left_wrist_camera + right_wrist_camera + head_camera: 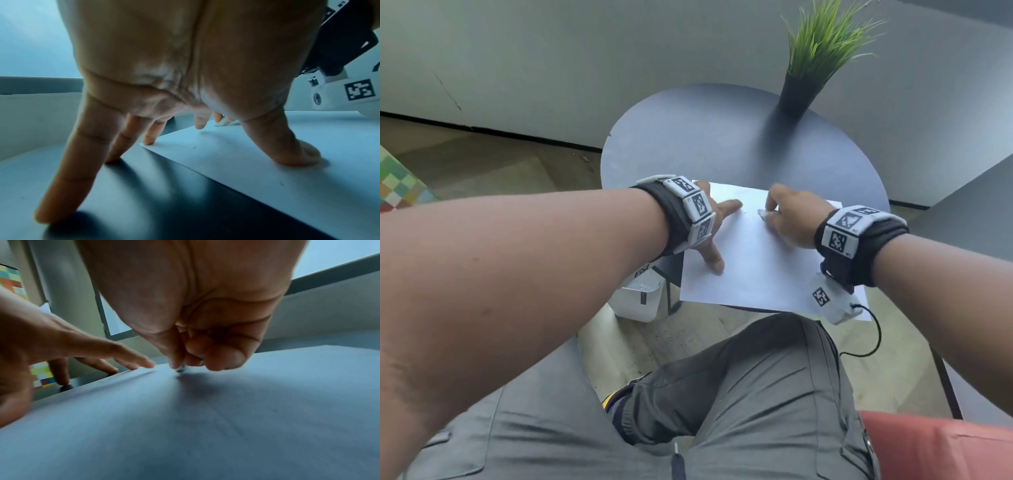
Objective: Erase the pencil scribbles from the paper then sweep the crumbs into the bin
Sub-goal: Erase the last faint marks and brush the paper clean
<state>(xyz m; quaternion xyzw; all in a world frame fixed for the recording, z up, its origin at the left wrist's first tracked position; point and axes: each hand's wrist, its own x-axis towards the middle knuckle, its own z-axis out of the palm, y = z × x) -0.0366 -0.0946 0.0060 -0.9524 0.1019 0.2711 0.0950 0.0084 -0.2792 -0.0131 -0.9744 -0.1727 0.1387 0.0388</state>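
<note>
White paper [753,263] flat on dark round worktop [722,137], left hand [714,226] grip spread, pressing its edge, right hand [794,219] grip pinching small eraser [763,213] against sheet

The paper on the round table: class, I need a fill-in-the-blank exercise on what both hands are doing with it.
1. The right hand pinches a small ____ against the paper.
2. The left hand holds the sheet down with its ____ spread.
3. The paper lies on a round dark ____.
4. At the table's far edge stands a potted ____.

Missing words: eraser; fingers; table; plant
</note>
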